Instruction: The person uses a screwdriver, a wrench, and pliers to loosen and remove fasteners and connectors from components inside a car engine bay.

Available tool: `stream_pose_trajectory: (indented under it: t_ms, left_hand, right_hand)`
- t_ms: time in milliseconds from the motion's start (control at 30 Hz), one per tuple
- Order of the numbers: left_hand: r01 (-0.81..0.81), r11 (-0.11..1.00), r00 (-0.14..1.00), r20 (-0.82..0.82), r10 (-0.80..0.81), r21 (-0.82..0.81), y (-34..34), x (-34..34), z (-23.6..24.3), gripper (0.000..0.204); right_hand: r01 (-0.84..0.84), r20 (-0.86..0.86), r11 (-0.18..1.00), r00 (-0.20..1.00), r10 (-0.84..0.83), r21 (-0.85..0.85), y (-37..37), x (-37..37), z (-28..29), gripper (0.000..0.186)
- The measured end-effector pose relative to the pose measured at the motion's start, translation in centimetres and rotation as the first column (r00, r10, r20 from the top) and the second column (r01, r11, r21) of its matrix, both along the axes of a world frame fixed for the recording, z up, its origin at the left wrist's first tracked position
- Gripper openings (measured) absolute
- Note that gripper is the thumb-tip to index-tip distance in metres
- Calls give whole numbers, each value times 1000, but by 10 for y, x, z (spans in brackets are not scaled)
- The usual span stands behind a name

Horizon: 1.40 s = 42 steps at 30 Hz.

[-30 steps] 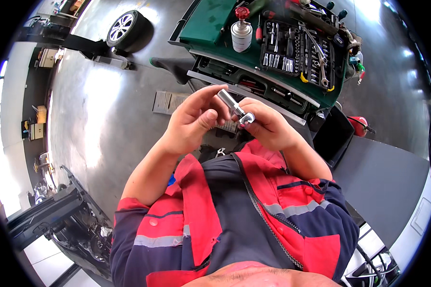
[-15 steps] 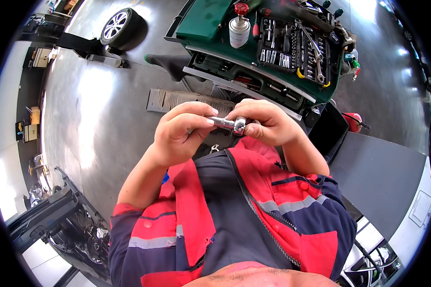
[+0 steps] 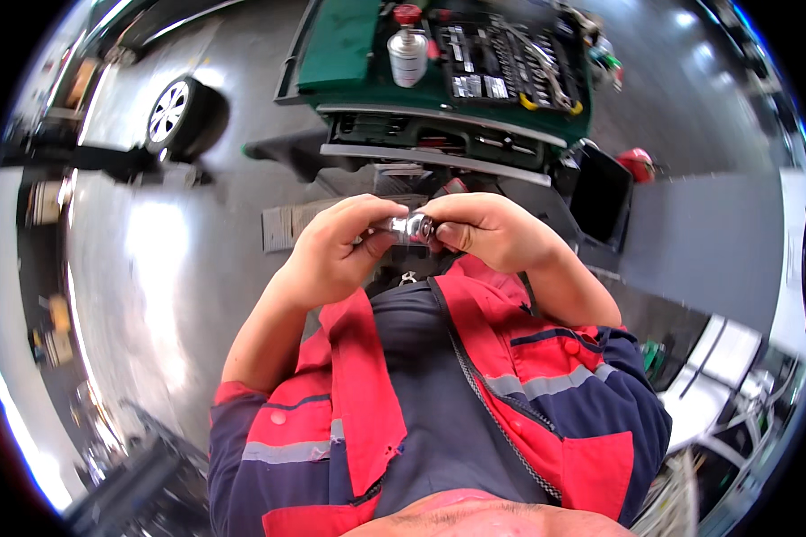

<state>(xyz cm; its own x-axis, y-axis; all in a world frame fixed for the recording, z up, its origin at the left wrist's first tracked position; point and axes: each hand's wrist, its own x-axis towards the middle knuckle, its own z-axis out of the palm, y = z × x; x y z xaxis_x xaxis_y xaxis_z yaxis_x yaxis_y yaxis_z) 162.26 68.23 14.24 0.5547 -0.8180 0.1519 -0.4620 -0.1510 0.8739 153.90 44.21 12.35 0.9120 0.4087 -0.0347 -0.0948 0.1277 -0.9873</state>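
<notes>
Both hands meet at chest height, the left hand and right hand pinching a small shiny metal socket piece between their fingertips, above the green tool cart.

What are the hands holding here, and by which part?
Both hands, left hand and right hand, pinch a small shiny metal tool piece by opposite ends.

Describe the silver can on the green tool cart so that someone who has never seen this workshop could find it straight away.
Start at the green tool cart standing on the grey floor beyond the person's hands. On its top, left of the tray of sockets and wrenches, stands the silver can. It is the only upright, shiny cylinder there, with a red cap above it.
</notes>
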Motion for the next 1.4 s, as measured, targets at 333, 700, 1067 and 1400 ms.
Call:
stream_pose_trajectory:
  t_ms: [333, 700, 1067, 1400]
  left_hand:
    - [549, 836, 836, 36, -548, -26, -14, -18, -12, 30]
    - [836, 535, 484, -623, -615, 120, -129, -183, -13, 20]
    - [979, 200, 177, 362, -915, 27, -242, -469, -22, 26]
    - [883, -323, -184, -383, -905, 339, -366, -660, -29, 25]
  right_hand:
    - [467, -286, 860, 869, -403, 206, 79, -134, -10, 19]
    - [968, -263, 241, 250, -932, 66, 99, -339, -2, 26]
    - [950, -191, -304, -312, -931, -68, 92, -578, -4, 32]
    - [820, -207, -558, -572, -794, -127, 40, -735, -30, 25]
